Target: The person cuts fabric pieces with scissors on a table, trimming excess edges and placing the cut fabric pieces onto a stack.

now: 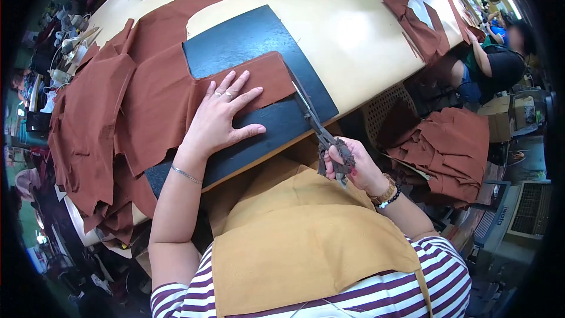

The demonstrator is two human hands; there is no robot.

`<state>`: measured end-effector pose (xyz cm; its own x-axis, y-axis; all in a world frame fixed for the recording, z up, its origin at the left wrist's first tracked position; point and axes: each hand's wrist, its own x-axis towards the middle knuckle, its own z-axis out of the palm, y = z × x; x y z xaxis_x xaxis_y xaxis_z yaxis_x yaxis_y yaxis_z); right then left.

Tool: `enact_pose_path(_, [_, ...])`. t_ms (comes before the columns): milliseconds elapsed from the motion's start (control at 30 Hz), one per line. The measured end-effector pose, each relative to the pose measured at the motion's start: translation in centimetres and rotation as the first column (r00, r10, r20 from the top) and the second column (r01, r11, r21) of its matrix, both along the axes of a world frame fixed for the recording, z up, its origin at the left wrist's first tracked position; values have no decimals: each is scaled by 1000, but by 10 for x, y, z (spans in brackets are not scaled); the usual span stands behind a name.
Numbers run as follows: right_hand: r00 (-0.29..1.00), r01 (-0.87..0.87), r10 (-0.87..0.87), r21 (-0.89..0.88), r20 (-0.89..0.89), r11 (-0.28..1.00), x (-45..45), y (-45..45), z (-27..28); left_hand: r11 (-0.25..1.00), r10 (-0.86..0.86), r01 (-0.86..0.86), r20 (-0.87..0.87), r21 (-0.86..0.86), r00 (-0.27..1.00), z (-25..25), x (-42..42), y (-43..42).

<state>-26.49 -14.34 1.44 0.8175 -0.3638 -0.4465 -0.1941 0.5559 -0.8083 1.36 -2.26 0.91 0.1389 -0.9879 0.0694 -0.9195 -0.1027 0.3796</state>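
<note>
The rust-brown fabric [268, 79] lies with a squared end flat on a dark board [235, 35], under the left hand [222, 115]. Rag-wrapped scissors [312, 115], in the right hand [356, 168], meet that end.

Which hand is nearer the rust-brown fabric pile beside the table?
Right. The right hand, holding scissors, is just left of the pile; the left hand rests on cloth, farther away.

A large pale table [329, 29] fills the cluttered workroom, cardboard boxes [499, 121] and a vented unit [531, 209] at right.
</note>
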Motion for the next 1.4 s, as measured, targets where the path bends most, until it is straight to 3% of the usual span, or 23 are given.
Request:
enact_pose_path(300, [997,-57,54,-68,-48,996,-13,2,-11,1000,-10,10,8,-9,1000,-2,1,-1])
enact_pose_path(433, [999,44,-44,30,-1,999,3,1,-6,999,-41,41,-5,-1,999,0,-5,-1])
enact_pose_path(733, [1000,-5,6,-65,11,998,-6,3,-13,999,-40,40,3,-4,999,-1,-5,-2])
enact_pose_path(933, [992,104,-107,49,63,993,10,0,-9,997,-79,79,12,5,997,0,-8,-2])
enact_pose_path(1133, [1000,12,-12,-84,1,996,-1,-1,-16,998,-69,69,6,-7,998,0,-8,-1])
enact_pose_path(1400, [992,101,-103,27,68,995,10,-3,-15,994,-113,113,6,1,994,2,-11,-2])
